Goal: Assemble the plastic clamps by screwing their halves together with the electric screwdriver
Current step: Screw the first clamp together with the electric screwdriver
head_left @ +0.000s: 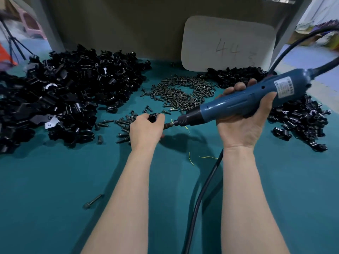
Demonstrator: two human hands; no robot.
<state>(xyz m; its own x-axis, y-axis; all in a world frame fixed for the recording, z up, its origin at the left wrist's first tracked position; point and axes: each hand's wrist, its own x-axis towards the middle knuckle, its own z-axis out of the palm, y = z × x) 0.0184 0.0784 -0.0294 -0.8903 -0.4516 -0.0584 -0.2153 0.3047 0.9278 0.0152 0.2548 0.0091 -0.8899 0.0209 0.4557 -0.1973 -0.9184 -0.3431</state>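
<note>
Left hand [145,129] is pinching a clamp [153,117] near centre; right hand [242,121] is gripping the electric screwdriver [238,105], bit aiming toward nine o'clock. Teal table [55,180] is lying open at six; part piles [69,92] are crowding nine and three. Card [227,44] at one is showing "44".

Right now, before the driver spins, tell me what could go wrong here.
1. The electric screwdriver, gripped by the right hand, has its bit right beside the left hand pinching the small clamp; a slip could jab that hand.
2. The black cord runs under the right forearm and may snag or tug the tool off line.
3. Loose screws lie by the left hand and could get swept away.
</note>
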